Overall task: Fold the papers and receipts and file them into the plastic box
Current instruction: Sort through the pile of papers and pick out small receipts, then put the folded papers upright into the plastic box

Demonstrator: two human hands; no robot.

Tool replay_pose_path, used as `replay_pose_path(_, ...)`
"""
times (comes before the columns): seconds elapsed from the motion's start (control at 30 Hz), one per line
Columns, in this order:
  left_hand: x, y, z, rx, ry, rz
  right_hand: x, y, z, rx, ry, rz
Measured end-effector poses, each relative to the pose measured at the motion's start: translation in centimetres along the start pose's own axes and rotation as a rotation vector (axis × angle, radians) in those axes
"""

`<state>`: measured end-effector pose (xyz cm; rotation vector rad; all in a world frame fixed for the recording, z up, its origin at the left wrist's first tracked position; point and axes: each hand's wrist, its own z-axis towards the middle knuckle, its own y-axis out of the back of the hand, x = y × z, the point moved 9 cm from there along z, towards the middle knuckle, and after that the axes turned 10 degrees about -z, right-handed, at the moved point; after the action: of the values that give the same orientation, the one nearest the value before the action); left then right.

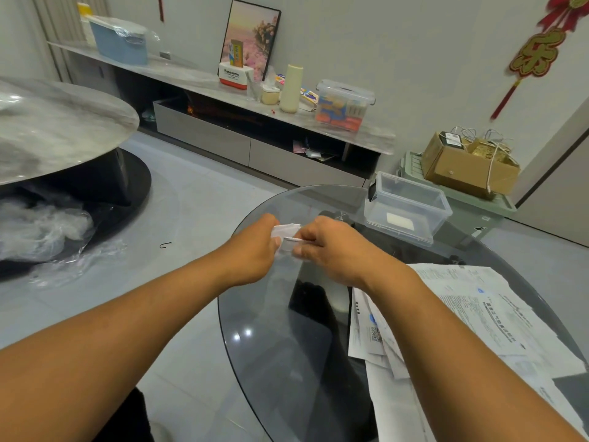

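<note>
Above the tabletop's (255, 362) far edge, our left hand (255, 247) and right hand (328, 247) pinch a half-folded receipt (287, 232); one slip (400, 222) lies in the box (411, 218), a pile (471, 317) awaits.

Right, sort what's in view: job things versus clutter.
Job: small folded white paper, held in both hands' grip, left hand, right hand; open clear plastic box; loose printed papers.
Clutter: brown cardboard box; lidded clear storage box; tall cream cylinder.

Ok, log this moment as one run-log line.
step: folding | left hand: pinches small paper | right hand: pinches it too | plastic box: open, one slip inside | paper pile: waiting
</note>
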<state>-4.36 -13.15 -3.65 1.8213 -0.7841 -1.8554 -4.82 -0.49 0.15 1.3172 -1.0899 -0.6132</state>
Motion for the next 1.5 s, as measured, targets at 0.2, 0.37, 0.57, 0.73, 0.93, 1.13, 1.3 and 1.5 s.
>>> replay_pose_path(0.2,-1.3,-3.0,-0.6,0.232,-0.075,0.104,-0.1,0.4,-0.5,-0.138,0.075,-0.111)
replay_pose_path(0.37,-1.8,-3.6,-1.0,0.187,-0.134,0.014,0.4,-0.7,-1.1,-0.168,0.146,-0.057)
replay_pose_path(0.57,-1.4,-3.8,-0.8,0.080,-0.236,0.031,0.2,0.4,-1.3,-0.262,0.121,-0.186)
replay_pose_path(0.73,-0.9,-3.7,-0.7,-0.022,-0.179,-0.064,-0.3,0.3,-0.8,-0.175,0.107,-0.212)
replay_pose_path(0.93,-1.0,-3.9,-0.3,-0.048,-0.231,0.088,0.1,-0.5,-0.8,-0.145,0.144,-0.258)
replay_pose_path(1.13,-2.6,-4.5,1.3,0.126,-0.172,-0.226,-0.4,0.4,-0.2,-0.115,0.127,-0.366)
replay_pose_path(1.3,-4.7,-4.4,3.2,0.221,-0.183,-0.300,-2.9,4.0,0.0,-0.184,0.049,-0.398)
replay_pose_path(1.5,-6.7,-4.5,7.9,0.092,-0.234,-0.287,-9.1,11.5,-0.1,-0.391,-0.178,-0.374)
